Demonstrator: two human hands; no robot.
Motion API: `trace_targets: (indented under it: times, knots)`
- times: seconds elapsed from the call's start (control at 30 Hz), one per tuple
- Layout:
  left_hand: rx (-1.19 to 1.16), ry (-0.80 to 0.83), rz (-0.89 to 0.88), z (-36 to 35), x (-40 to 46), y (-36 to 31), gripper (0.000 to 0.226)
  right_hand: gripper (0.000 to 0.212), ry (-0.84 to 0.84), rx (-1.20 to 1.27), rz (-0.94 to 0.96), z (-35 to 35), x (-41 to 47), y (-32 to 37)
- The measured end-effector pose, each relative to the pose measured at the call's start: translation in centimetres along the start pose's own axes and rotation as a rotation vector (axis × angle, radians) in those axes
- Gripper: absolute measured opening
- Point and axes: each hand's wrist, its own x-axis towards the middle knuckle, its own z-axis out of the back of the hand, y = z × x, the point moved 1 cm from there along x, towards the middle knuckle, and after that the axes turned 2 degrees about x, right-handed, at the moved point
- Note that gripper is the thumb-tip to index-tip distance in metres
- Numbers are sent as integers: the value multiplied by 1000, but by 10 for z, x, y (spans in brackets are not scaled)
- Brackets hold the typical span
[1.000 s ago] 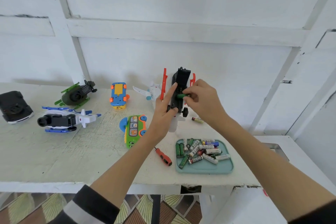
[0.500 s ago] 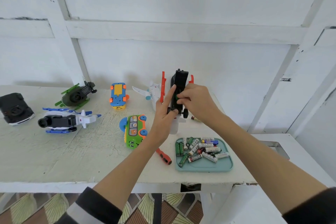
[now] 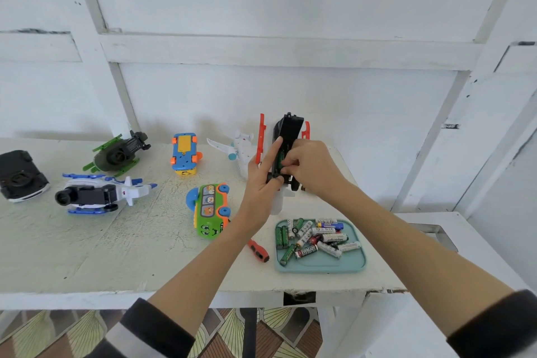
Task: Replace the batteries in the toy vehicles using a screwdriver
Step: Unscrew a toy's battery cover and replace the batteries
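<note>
White-painted plank wall with raised cross battens before me. My worn, off-white painted bench abuts it; a lower white side surface adjoins at right. Below, patterned floor tiles in brown and cream. Lighting even, diffuse.

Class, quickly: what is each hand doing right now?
Left hand: grips the toy plane.
Right hand: pinches a green battery at the plane.

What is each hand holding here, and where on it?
Left hand grips the toy by its lower body; right hand presses a battery into it.
</note>
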Motion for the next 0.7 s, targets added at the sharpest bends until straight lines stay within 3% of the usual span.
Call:
trace_targets:
  times: [0.13,0.33,0.7]
  knots:
    - [14,5,-22,-1,-1,-2,72,14,-42,-20,-36,0,0,2]
    - [29,-3,-43,-1,-7,-6,73,14,66,-84,-59,9,3,6]
    - [59,10,-3,-2,-7,-2,74,15,-19,-104,7,-6,-5,-1]
